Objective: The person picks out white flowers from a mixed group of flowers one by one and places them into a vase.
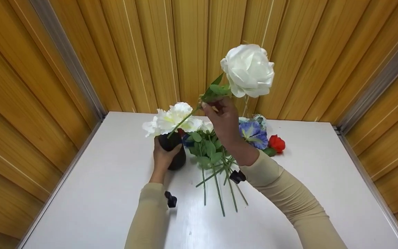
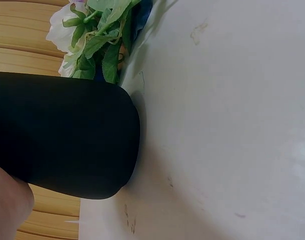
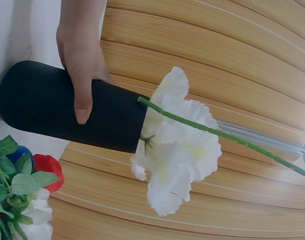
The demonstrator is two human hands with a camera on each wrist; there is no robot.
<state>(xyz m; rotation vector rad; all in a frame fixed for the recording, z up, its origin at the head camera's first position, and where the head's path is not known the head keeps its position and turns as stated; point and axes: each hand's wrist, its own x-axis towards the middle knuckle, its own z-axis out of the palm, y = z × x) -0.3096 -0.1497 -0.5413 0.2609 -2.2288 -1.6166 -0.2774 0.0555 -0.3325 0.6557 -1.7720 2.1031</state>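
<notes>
Evidently part-way: from head view, ruffled white blossom (image 1: 173, 118) already in black vase (image 1: 178, 162), white rose (image 1: 249, 71) not yet in; blue flower (image 1: 252, 134), red rose (image 1: 277, 144), leafy stems (image 1: 211, 152) left on white table (image 1: 92, 193). Left hand (image 1: 163, 157) curled round vase; right hand (image 1: 225, 121) raised, pinching white rose by stem, lower end slanting toward vase. From left wrist: vase base at table, leafy stems beyond. From right wrist: left thumb across vase, cut end near rim, contact unclear.

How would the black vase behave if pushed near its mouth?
The black vase probably tips easily: it is taller than wide, with white blooms spreading past its mouth. Its smooth-looking side may slip in the left hand curled round it. Its rounded wall could roll if it went over.
</notes>
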